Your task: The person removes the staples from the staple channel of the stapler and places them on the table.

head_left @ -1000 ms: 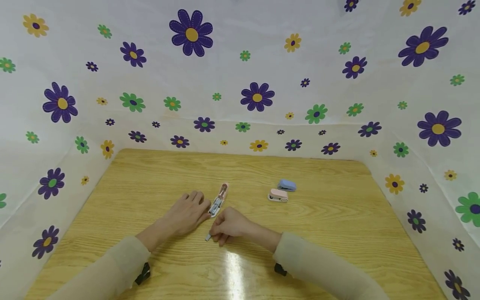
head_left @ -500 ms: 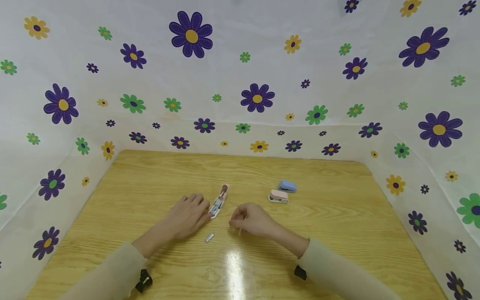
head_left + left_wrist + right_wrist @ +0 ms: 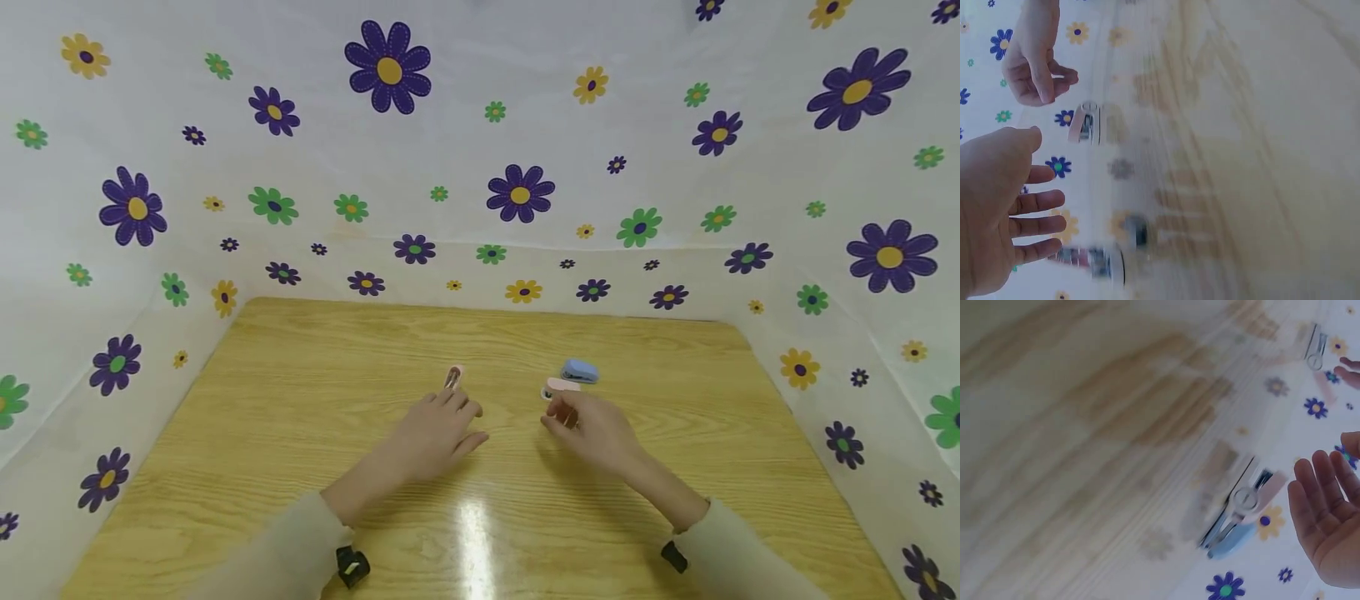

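Note:
My left hand (image 3: 435,437) hovers low over an opened pink stapler (image 3: 453,377), its fingers loosely extended and holding nothing. Only the stapler's far end shows past the fingertips in the head view; its metal magazine (image 3: 1100,261) appears beneath them in the left wrist view. To the right, my right hand (image 3: 596,429) hangs just in front of a closed pink mini stapler (image 3: 558,386), partly covering it. Its fingers look relaxed, with nothing held, and contact with the stapler is not visible. A blue mini stapler (image 3: 581,371) lies right behind the pink one.
The wood-grain table (image 3: 337,350) is glossy and reflects light near its front. White flower-printed cloth (image 3: 465,150) encloses the back and both sides. The small staple strip seen earlier is hidden in the head view.
My right hand has left the staple strip, which stayed on the table, and moved right to the closed pink stapler. My left hand has shifted right, from beside the opened stapler to over it.

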`<state>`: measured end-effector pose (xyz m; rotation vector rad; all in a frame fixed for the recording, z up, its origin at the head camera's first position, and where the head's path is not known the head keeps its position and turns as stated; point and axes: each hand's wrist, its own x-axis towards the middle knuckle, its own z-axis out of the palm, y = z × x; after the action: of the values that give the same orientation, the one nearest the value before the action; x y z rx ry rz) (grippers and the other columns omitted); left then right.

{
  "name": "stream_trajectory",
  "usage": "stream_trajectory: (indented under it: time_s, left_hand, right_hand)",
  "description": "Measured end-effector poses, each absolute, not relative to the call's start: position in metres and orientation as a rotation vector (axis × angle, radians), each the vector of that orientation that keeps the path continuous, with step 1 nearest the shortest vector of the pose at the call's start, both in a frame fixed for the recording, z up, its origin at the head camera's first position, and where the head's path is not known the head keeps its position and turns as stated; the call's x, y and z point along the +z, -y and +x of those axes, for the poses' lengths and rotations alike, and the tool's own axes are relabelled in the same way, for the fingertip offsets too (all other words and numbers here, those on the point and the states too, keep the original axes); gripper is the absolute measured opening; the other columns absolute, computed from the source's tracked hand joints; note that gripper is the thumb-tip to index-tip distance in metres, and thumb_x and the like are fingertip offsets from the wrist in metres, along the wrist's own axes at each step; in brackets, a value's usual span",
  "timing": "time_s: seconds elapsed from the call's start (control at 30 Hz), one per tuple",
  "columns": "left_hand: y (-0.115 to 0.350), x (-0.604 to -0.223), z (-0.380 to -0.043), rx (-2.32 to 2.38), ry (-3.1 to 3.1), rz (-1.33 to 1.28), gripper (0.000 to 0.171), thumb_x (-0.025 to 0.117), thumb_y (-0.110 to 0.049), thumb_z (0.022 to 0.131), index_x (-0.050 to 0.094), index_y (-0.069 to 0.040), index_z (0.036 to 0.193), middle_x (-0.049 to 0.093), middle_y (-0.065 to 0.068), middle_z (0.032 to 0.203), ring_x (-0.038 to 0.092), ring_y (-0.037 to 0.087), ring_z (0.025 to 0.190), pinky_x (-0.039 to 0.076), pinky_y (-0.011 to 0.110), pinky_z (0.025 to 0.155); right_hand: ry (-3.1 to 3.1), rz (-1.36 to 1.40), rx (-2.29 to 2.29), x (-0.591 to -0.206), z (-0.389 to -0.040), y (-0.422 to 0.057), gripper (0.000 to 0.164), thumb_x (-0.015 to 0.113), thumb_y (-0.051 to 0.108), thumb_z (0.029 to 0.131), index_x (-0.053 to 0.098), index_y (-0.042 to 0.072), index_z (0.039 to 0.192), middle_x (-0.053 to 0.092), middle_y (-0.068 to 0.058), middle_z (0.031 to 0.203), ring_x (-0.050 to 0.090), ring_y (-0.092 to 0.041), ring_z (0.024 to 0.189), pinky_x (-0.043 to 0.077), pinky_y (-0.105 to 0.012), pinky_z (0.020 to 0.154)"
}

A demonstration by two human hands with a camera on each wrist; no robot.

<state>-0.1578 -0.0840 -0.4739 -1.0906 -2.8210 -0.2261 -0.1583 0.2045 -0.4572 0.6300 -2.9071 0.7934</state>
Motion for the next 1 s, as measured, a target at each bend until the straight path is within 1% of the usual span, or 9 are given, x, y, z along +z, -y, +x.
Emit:
stream_trajectory:
  time_s: [0.1, 0.17, 0.37, 0.5, 0.6, 0.7, 0.8, 0.83, 1.0]
  left_hand:
    - [0.063, -0.474, -0.156, -0.252, 2.85, -1.112, 0.043, 0.047, -0.048, 0.112, 0.063, -0.014, 0.132, 0.066, 0.004, 0.124, 0.062, 0.022, 0.116, 0.052, 0.043, 0.105]
    - [0.049, -0.473, -0.157, -0.234, 2.863, -1.106, 0.044, 0.046, -0.049, 0.112, 0.062, -0.015, 0.133, 0.066, 0.004, 0.126, 0.063, 0.022, 0.118, 0.052, 0.042, 0.106]
    - [0.014, -0.477, -0.171, -0.182, 2.911, -1.025, 0.053, 0.042, -0.054, 0.111, 0.059, -0.012, 0.139, 0.067, 0.006, 0.128, 0.065, 0.021, 0.115, 0.058, 0.036, 0.093]
    - [-0.002, -0.482, -0.185, -0.153, 2.971, -0.956, 0.057, 0.041, -0.055, 0.111, 0.056, -0.009, 0.143, 0.066, 0.01, 0.132, 0.065, 0.024, 0.119, 0.059, 0.038, 0.094]
    - [-0.011, -0.485, -0.197, -0.128, 2.988, -0.927, 0.058, 0.041, -0.055, 0.111, 0.055, -0.009, 0.145, 0.065, 0.011, 0.134, 0.064, 0.025, 0.122, 0.058, 0.04, 0.097]
    - [-0.02, -0.487, -0.206, -0.093, 2.984, -0.904, 0.058, 0.041, -0.056, 0.111, 0.053, -0.011, 0.146, 0.065, 0.01, 0.136, 0.063, 0.025, 0.123, 0.057, 0.041, 0.099]
    - [-0.027, -0.488, -0.213, -0.07, 2.969, -0.89, 0.056, 0.043, -0.055, 0.111, 0.054, -0.012, 0.145, 0.066, 0.009, 0.135, 0.063, 0.024, 0.124, 0.057, 0.041, 0.1]
    - [-0.029, -0.489, -0.215, -0.069, 2.966, -0.889, 0.055, 0.043, -0.056, 0.111, 0.055, -0.013, 0.142, 0.066, 0.008, 0.132, 0.064, 0.023, 0.122, 0.057, 0.041, 0.098]
    - [-0.039, -0.492, -0.221, -0.051, 2.983, -0.874, 0.05, 0.04, -0.056, 0.111, 0.054, -0.015, 0.136, 0.066, 0.007, 0.129, 0.063, 0.024, 0.121, 0.056, 0.041, 0.097]
  right_hand:
    - [2.868, 0.605, 0.612, -0.459, -0.159, -0.219, 0.013, 0.079, 0.025, 0.094, 0.073, 0.014, 0.098, 0.072, 0.005, 0.082, 0.062, -0.004, 0.07, 0.048, -0.021, 0.06]
    - [2.834, 0.63, 0.514, -0.462, -0.161, -0.227, 0.016, 0.08, 0.024, 0.093, 0.073, 0.011, 0.1, 0.073, 0.001, 0.084, 0.064, -0.008, 0.07, 0.049, -0.022, 0.058]
    - [2.787, 0.675, 0.309, -0.471, -0.167, -0.247, 0.024, 0.083, 0.023, 0.091, 0.071, 0.008, 0.106, 0.074, -0.008, 0.094, 0.067, -0.016, 0.067, 0.047, -0.023, 0.051]
    - [2.729, 0.711, 0.211, -0.477, -0.176, -0.255, 0.027, 0.083, 0.025, 0.091, 0.07, 0.007, 0.107, 0.073, -0.009, 0.093, 0.068, -0.018, 0.067, 0.045, -0.023, 0.048]
    - [2.702, 0.734, 0.163, -0.48, -0.183, -0.258, 0.029, 0.082, 0.027, 0.092, 0.07, 0.006, 0.109, 0.074, -0.01, 0.094, 0.067, -0.019, 0.066, 0.045, -0.024, 0.047]
    - [2.721, 0.742, 0.124, -0.48, -0.19, -0.259, 0.031, 0.08, 0.029, 0.093, 0.07, 0.007, 0.112, 0.075, -0.01, 0.099, 0.066, -0.018, 0.066, 0.044, -0.026, 0.048]
    - [2.767, 0.735, 0.099, -0.48, -0.196, -0.259, 0.031, 0.078, 0.032, 0.095, 0.069, 0.009, 0.115, 0.075, -0.009, 0.102, 0.066, -0.018, 0.068, 0.045, -0.026, 0.05]
    - [2.784, 0.733, 0.091, -0.479, -0.197, -0.258, 0.03, 0.076, 0.033, 0.096, 0.069, 0.01, 0.115, 0.075, -0.008, 0.102, 0.066, -0.017, 0.069, 0.045, -0.026, 0.051]
    - [2.833, 0.742, 0.064, -0.481, -0.205, -0.255, 0.027, 0.072, 0.032, 0.099, 0.069, 0.011, 0.115, 0.072, -0.003, 0.096, 0.059, -0.012, 0.067, 0.043, -0.024, 0.051]
